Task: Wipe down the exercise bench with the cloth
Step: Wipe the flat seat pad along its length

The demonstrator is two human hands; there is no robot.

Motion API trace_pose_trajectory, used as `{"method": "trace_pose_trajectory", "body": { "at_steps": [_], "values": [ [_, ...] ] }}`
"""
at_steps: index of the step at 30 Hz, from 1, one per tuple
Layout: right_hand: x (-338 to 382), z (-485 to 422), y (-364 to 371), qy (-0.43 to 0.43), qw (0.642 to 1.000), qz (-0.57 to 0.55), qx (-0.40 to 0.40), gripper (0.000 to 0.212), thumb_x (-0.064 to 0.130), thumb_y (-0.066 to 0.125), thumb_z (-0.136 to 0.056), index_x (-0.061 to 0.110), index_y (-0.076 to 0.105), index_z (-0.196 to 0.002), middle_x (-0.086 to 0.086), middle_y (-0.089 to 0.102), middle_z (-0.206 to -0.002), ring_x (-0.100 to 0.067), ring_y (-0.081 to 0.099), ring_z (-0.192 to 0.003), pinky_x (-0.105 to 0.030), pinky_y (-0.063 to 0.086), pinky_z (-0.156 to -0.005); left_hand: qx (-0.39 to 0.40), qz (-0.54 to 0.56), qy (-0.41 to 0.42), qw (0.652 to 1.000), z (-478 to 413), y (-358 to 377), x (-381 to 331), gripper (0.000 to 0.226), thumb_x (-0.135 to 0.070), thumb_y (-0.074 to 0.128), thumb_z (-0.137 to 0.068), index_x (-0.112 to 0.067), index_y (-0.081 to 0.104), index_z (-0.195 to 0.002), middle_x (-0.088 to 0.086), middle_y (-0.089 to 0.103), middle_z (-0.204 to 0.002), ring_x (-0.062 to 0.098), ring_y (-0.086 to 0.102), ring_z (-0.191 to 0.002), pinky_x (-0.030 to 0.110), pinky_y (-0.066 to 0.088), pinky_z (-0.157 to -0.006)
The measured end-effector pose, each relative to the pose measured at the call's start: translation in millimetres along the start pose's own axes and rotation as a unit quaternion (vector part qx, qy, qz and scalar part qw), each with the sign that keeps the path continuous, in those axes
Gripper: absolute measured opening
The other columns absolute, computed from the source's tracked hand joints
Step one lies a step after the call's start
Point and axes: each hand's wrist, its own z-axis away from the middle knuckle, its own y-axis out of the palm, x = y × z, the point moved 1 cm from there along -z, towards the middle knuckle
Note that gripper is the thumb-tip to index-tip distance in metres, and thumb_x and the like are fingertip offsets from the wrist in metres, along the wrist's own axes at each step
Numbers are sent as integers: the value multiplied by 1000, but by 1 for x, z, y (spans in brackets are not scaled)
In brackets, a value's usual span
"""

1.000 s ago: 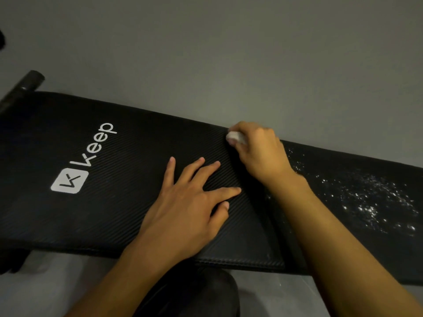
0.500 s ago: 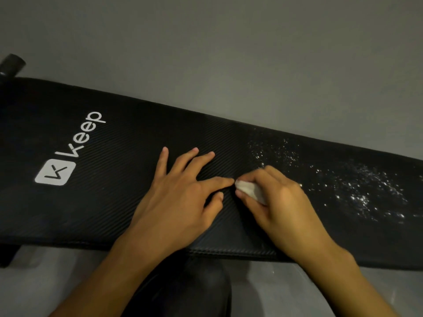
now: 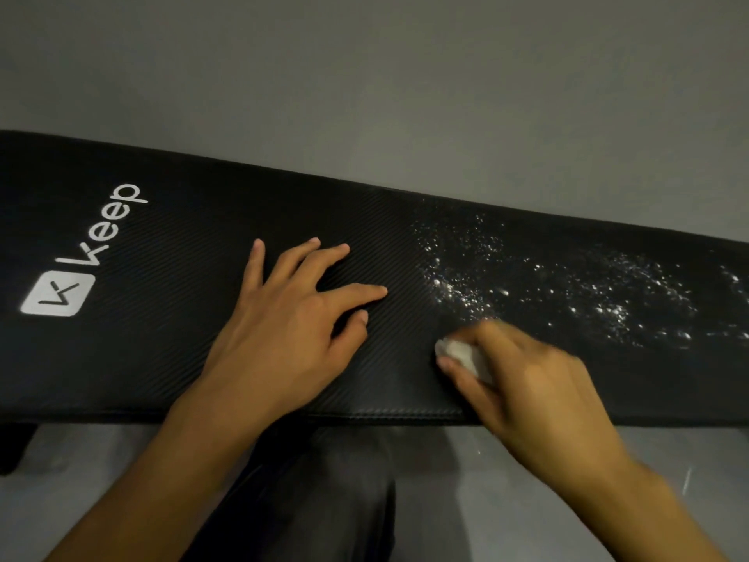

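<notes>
The right hand [image 3: 527, 383] gripped the small white cloth [image 3: 462, 354] on the bench [image 3: 162, 358] near its front edge; the left hand [image 3: 292, 314] lay flat, fingers spread, at nine o'clock from it. The white specks [image 3: 567, 290] (spray, probably) lay toward two o'clock, so firm overlapping strokes belonged there.

A plain matte grey surface [image 3: 364, 75] fills the upper part of the view; whether it is floor or wall is unclear. Along the bottom edge, pale glossy floor [image 3: 466, 480] carries faint reflections either side of a dark trouser leg [image 3: 316, 500].
</notes>
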Motion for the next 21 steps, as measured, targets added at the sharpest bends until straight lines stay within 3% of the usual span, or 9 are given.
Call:
{"method": "trace_pose_trajectory", "body": {
  "at_steps": [3,8,10,12,17,21],
  "values": [
    [0,-4,6,18,1000,4,-14,26,54,44,-100,32,56,-107,10,62,-99,-22,66,-76,-44,54,-57,-11,-15,5,1000,0,2,-4,49,-55,31,-93,-49,60,-132,2,47,-153,27,32,-148,66,16,-120],
    [4,20,-4,-12,998,-39,52,21,55,48,-98,38,55,-108,17,63,-100,-14,68,-81,-40,55,-59,-23,-43,8,999,2,9,-11,41,-42,44,-95,-37,67,-129,12,57,-143,39,47,-138,72,32,-110],
    [-5,20,-8,25,999,-3,21,20,56,47,-98,39,54,-106,16,64,-98,-16,68,-77,-42,54,-56,-28,-47,12,998,3,12,-18,40,-35,50,-92,-34,68,-127,14,57,-141,40,47,-137,73,31,-109],
    [-9,18,-8,55,998,13,-8,21,55,47,-97,37,54,-105,13,64,-96,-19,67,-75,-42,53,-55,-24,-50,21,998,4,16,-30,42,-40,42,-93,-37,68,-127,11,56,-143,36,45,-139,72,28,-112],
    [-3,26,-9,-4,996,-45,76,21,55,51,-96,39,55,-108,19,64,-101,-10,68,-84,-39,55,-62,2,-45,24,999,3,24,-51,52,-49,29,-94,-43,57,-137,5,46,-153,28,33,-147,69,18,-117],
    [-20,22,-13,71,997,-1,-6,22,56,52,-94,38,57,-105,17,65,-99,-16,68,-81,-42,55,-59,5,-69,35,997,10,27,-48,52,-50,29,-97,-41,51,-143,7,44,-155,30,33,-148,70,21,-116]
  ]
}}
